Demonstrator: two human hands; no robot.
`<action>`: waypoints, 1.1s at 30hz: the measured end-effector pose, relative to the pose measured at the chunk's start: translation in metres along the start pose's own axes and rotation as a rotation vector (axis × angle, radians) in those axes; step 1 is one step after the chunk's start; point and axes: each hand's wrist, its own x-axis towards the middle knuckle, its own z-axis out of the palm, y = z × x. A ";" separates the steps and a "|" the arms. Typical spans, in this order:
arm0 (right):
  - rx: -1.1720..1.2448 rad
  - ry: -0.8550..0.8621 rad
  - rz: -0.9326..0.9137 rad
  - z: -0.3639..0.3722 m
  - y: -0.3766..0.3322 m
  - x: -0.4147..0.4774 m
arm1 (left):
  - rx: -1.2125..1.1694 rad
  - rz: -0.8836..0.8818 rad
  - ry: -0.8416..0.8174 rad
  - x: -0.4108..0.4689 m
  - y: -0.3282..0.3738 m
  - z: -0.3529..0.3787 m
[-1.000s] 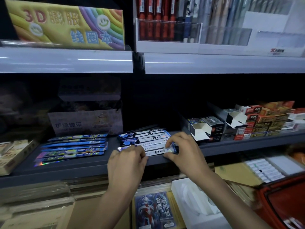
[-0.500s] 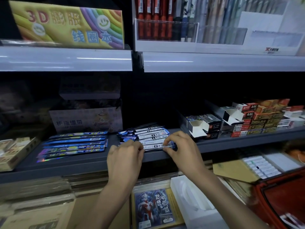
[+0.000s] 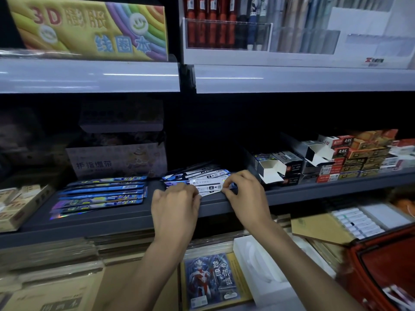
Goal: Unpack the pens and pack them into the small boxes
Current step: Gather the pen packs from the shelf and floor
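Since a second ago, both of your hands sit slightly farther in over the shelf (image 3: 112,218) lip, and the same near packet (image 3: 210,188) stays between them.

Your left hand (image 3: 175,209) is knuckles-up with its fingers curled down onto the left part of that packet; the fingertips are hidden behind the knuckles. Your right hand (image 3: 247,196) pinches the packet's right end between thumb and forefinger, with the other fingers curled above it.

The near packet lies at the front of the fanned stack of pen packets (image 3: 202,173), touching it, with its near edge right at the shelf's front edge. The fan spreads far and right, towards the dark back of the shelf.

To the left, across a bare strip of shelf, lie the blue packets (image 3: 101,196), overlapped in a second stack. A printed carton (image 3: 116,160) stands behind them.

To the right, just beside your right hand, the open small boxes (image 3: 271,169) face you with their flaps turned out. Red and orange boxes (image 3: 363,158) are stacked beyond them, filling the right end of the shelf.

Overhead, the upper shelf rail (image 3: 89,75) caps the space. Open room remains above and behind the fan.

Below the shelf lip, a white box (image 3: 258,261) lies under your right forearm, and a red basket (image 3: 386,265) sits near right.
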 end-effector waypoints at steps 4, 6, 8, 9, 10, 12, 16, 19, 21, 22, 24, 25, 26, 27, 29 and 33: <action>-0.035 -0.005 -0.013 -0.002 0.000 -0.004 | 0.043 0.091 0.003 -0.013 0.005 0.000; -0.050 -0.012 -0.029 -0.004 -0.001 -0.006 | 0.071 0.118 0.012 -0.017 0.006 0.001; -0.060 -0.027 -0.035 -0.005 -0.003 -0.008 | 0.091 0.146 0.025 -0.020 0.006 0.002; -0.063 -0.034 -0.036 -0.005 -0.003 -0.010 | 0.101 0.159 0.034 -0.022 0.005 0.003; -0.068 -0.039 -0.038 -0.006 -0.003 -0.011 | 0.110 0.172 0.041 -0.023 0.005 0.003; -0.078 -0.041 -0.048 -0.007 -0.003 -0.014 | 0.118 0.195 0.043 -0.025 0.004 0.004; -0.079 -0.039 -0.053 -0.012 0.000 -0.019 | 0.133 0.228 0.032 -0.027 0.003 0.004; -0.092 -0.047 -0.054 -0.016 0.002 -0.021 | 0.136 0.233 0.035 -0.027 0.004 0.003; -0.099 -0.060 -0.051 -0.017 0.003 -0.024 | 0.134 0.234 0.034 -0.027 0.004 0.002; -0.104 -0.066 -0.050 -0.018 0.004 -0.025 | 0.133 0.234 0.031 -0.027 0.004 0.001; -0.111 -0.072 -0.053 -0.019 0.004 -0.028 | 0.132 0.234 0.025 -0.027 0.003 0.001; -0.112 -0.070 -0.055 -0.020 0.004 -0.029 | 0.132 0.233 0.024 -0.027 0.003 0.001; -0.110 -0.067 -0.057 -0.020 0.004 -0.029 | 0.132 0.234 0.025 -0.027 0.003 0.000; -0.108 -0.063 -0.058 -0.021 0.005 -0.030 | 0.131 0.236 0.029 -0.027 0.003 0.000; -0.107 -0.061 -0.061 -0.021 0.005 -0.030 | 0.126 0.241 0.040 -0.027 0.004 -0.001; -0.119 -0.060 -0.070 -0.021 0.007 -0.032 | 0.121 0.248 0.039 -0.029 0.004 0.000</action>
